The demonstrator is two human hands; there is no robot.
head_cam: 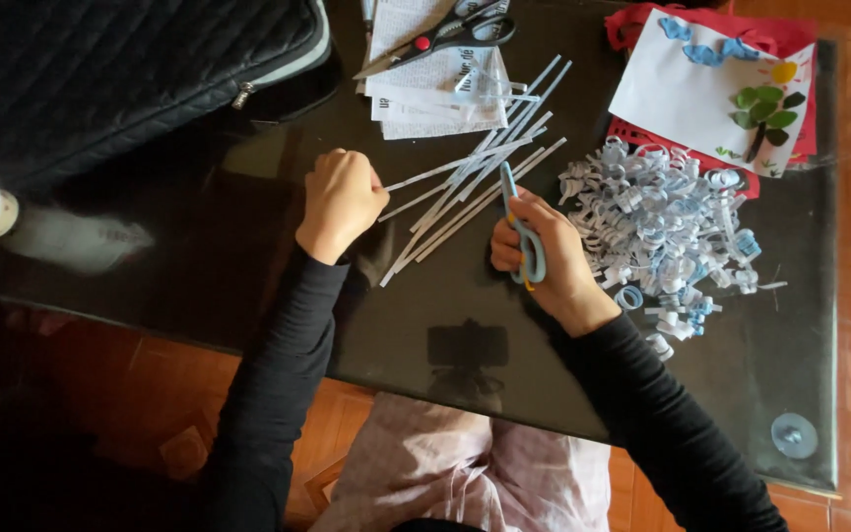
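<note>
Paper strips [475, 187], long, thin and white, lie fanned out on the dark glass table [199, 256] between the two hands, and no box or bowl holds them. The left hand [340, 202] is closed into a fist and pinches the near end of one strip, while the right hand [542, 258] is wrapped around small light-blue scissors [522, 232] whose blades point up to the strips. Just beside the right hand, on its outer side, is a loose heap of curled white and blue paper pieces [657, 222].
</note>
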